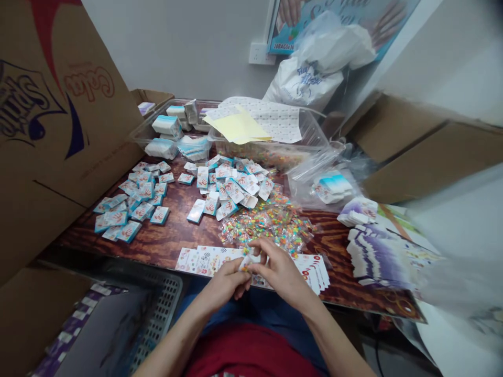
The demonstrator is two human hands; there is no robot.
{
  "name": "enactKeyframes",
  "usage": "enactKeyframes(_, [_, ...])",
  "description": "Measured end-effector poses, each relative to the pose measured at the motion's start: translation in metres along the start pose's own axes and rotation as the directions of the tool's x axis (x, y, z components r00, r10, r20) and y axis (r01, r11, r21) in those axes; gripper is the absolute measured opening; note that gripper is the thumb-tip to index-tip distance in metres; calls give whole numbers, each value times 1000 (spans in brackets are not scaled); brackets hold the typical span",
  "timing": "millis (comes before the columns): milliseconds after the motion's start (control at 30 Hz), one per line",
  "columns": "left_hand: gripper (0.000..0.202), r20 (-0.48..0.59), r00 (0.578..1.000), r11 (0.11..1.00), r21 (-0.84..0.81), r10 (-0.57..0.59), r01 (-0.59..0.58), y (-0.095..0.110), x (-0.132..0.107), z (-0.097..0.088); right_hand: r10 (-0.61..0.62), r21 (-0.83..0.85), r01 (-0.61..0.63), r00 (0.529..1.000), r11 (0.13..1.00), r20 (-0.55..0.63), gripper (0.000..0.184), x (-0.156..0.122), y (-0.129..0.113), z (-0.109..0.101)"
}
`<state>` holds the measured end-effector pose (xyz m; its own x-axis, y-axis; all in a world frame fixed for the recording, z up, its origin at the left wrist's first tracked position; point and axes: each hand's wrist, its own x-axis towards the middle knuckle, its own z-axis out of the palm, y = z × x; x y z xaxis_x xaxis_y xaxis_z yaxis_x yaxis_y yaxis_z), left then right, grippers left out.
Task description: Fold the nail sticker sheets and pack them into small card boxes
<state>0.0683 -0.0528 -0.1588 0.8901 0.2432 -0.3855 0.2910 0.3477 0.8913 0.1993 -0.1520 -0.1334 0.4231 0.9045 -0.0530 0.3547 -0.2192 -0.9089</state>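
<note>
At the table's front edge, my left hand [230, 277] and my right hand [275, 269] meet with fingers closed around a small white packet [245, 263]. Bright yellow and orange bits show at its top; the fingers cover much of it. Just beyond lies a heap of tiny clear sachets with multicoloured pieces [271, 222]. Printed white sheets [212, 259] are fanned out under and beside both hands. Behind the heap is a loose pile of small white and blue boxes with a red hand print [236, 188].
More small boxes [135, 199] lie at the left, near a large cardboard carton [51, 131]. Clear plastic trays [141, 133] with stacked flat cards stand behind. Purple and white cards [373, 256] lie at the right, below a clear bag [306, 183].
</note>
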Motion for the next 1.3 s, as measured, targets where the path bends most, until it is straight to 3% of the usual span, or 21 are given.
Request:
enactKeyframes(100, [10,85,994,996,56,-72,68,2,-6,-2,-9,24,5,987,1000,161,9,-2,-1,-4])
enactKeyframes(200, [17,136,988,975,219,-70,39,12,-14,-19,20,73,-33,986,997,165,11,-5,1,-4])
enactKeyframes(267, [24,33,998,934,352,57,-65,21,-15,-41,54,103,-65,993,993,106,12,-7,5,-5])
enactKeyframes(300, [26,-88,984,899,425,155,-103,26,-12,-55,76,121,-84,994,989,75,12,-8,7,-6])
enactKeyframes(333, [26,-233,938,857,502,258,-112,30,-7,-68,96,141,-102,994,985,49,12,-8,8,-6])
enactKeyframes(400, [24,-489,734,724,690,472,-6,36,8,-93,115,181,-118,993,976,28,13,-8,7,-4])
enactKeyframes(433, [30,-525,649,650,758,551,61,38,17,-103,111,199,-116,993,973,38,13,-8,5,-2])
enactKeyframes(467, [33,-531,607,600,792,592,109,39,25,-111,103,214,-113,993,970,57,12,-9,3,2])
enactKeyframes(500, [35,-523,593,566,814,612,133,39,32,-117,95,226,-112,992,968,82,11,-9,1,6])
enactKeyframes(600, [29,-504,628,577,810,594,104,37,36,-131,118,269,-152,983,951,138,12,-12,2,13])
enactKeyframes(700, [27,-518,635,633,772,574,59,35,15,-138,186,343,-203,979,917,82,21,-12,12,6])
enactKeyframes(767, [35,-566,650,758,652,507,-23,32,-5,-132,198,381,-174,980,908,-24,28,-6,15,-3])
enactKeyframes(833, [43,-596,702,898,417,389,-143,27,-25,-115,175,403,-112,977,908,-123,32,3,10,-9])
enactKeyframes(900, [45,-539,774,934,302,332,-190,24,-38,-90,148,426,-55,971,903,-187,33,14,0,-9])
enactKeyframes(1033, [43,-359,872,904,384,334,-188,24,-50,-50,133,438,-44,976,898,-175,30,24,-13,-7])
enactKeyframes(1200, [48,-199,954,958,229,222,-175,29,-47,-40,137,392,-131,990,911,13,26,10,-10,-18])
enactKeyframes(1300, [50,-96,980,969,197,172,-151,26,-38,-38,109,272,-109,994,956,14,20,4,-11,-21])
